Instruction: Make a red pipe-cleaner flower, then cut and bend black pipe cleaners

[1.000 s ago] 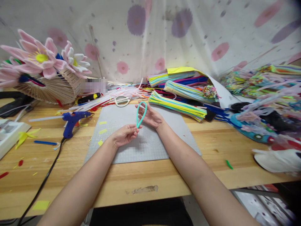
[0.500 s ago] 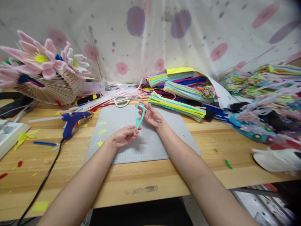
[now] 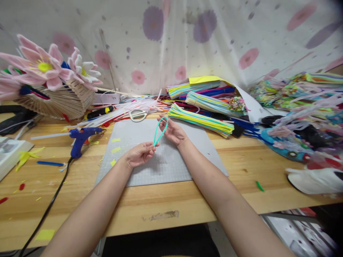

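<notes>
My left hand (image 3: 141, 154) is closed in a pinch on the lower ends of a turquoise pipe cleaner (image 3: 161, 132) bent into a teardrop loop. The loop rises from these fingertips and leans right. Close behind its rounded top is my right hand (image 3: 173, 132), palm up, with loosely curled fingers that stand apart. The loop overlaps these fingers in view; whether they touch it, I cannot tell. Both hands are above a grey cutting mat (image 3: 160, 175) with small yellow scraps at its left side.
A blue glue gun (image 3: 79, 139) with a black cord lies left of the mat. White-handled scissors (image 3: 138, 115) rest at its back edge. Pipe cleaner bundles (image 3: 200, 119) lie behind, pink fuzzy flowers (image 3: 44, 67) stand back left, and a white shoe-like item (image 3: 316, 181) sits right.
The top of the turquoise loop has tilted to the right, over the fingers of my right hand, and the loop looks wider. Both hands have hardly moved.
</notes>
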`<state>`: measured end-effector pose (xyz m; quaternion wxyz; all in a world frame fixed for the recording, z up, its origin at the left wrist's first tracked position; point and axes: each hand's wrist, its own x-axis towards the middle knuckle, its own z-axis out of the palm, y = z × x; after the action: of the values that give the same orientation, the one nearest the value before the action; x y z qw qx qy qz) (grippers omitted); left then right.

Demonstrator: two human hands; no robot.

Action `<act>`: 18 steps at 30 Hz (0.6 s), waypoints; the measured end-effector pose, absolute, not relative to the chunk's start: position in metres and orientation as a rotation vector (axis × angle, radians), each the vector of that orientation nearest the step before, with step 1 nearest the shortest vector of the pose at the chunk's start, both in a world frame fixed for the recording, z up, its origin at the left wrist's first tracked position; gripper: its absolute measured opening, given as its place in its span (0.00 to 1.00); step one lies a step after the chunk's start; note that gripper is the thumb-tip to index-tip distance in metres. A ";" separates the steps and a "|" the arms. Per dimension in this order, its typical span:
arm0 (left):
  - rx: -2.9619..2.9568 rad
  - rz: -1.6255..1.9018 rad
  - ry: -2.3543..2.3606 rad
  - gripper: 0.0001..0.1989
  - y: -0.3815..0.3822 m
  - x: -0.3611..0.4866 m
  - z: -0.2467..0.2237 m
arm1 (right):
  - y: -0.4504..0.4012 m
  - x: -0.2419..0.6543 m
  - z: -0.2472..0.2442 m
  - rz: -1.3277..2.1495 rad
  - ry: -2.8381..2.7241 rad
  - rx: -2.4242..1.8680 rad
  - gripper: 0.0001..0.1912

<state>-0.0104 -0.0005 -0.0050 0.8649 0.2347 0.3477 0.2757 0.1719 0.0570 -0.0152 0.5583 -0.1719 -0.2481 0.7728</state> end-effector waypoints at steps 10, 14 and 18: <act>0.535 0.553 0.787 0.08 -0.002 -0.007 -0.003 | 0.064 0.168 -0.018 1.695 -0.411 -0.598 0.06; 0.634 0.489 0.786 0.05 0.000 -0.012 -0.003 | 0.064 0.167 -0.017 1.692 -0.362 -0.668 0.08; 0.724 0.485 0.799 0.05 0.003 -0.017 -0.003 | 0.066 0.169 -0.017 1.737 -0.342 -0.645 0.09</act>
<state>-0.0167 0.0025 -0.0029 0.8303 0.3413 0.3765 0.2288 0.1693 0.0657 -0.0174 0.5883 -0.2769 -0.1467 0.7455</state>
